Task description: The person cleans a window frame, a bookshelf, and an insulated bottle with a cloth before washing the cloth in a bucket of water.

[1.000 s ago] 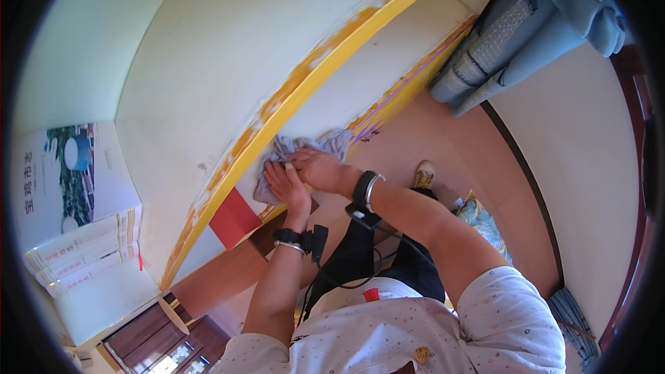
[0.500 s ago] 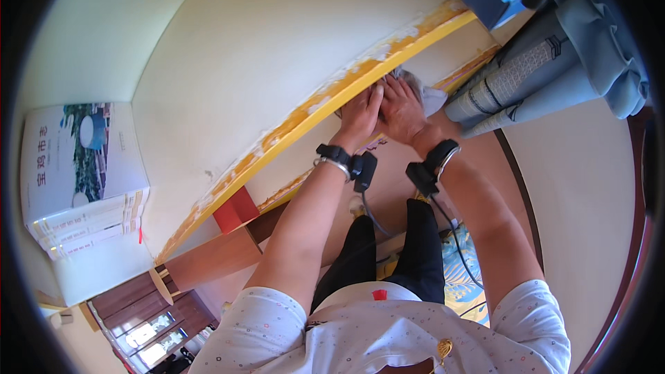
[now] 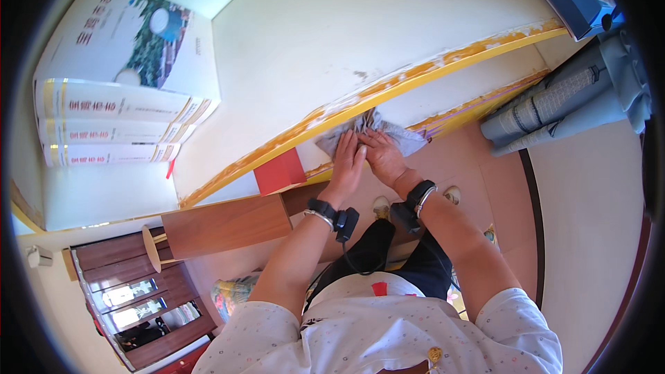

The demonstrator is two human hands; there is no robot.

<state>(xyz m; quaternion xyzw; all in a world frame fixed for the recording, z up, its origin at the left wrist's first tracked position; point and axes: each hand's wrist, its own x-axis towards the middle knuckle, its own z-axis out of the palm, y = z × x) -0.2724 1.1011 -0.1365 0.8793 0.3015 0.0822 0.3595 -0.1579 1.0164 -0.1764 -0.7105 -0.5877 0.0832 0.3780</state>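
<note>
A crumpled grey cloth lies under both my hands, just below the yellow front edge of a white shelf board. My left hand presses on the cloth's left part, its fingers close together and pointing away from me. Beside it, my right hand bears down on the middle of the cloth with its fingers bent over it. The thumbs nearly meet. Part of the cloth sticks out to the right, above the worn edge of a lower shelf board. Palms and fingertips are partly hidden.
Thick white books are stacked at the left on the upper shelf. A red box sits below it, left of my hands. To the right are a blue-grey curtain and a blue case. A brown tabletop stands lower left.
Both hands have moved left along the shelf with the cloth, closer to the red box and farther from the curtain. The view has shifted too, and the books now look larger.
</note>
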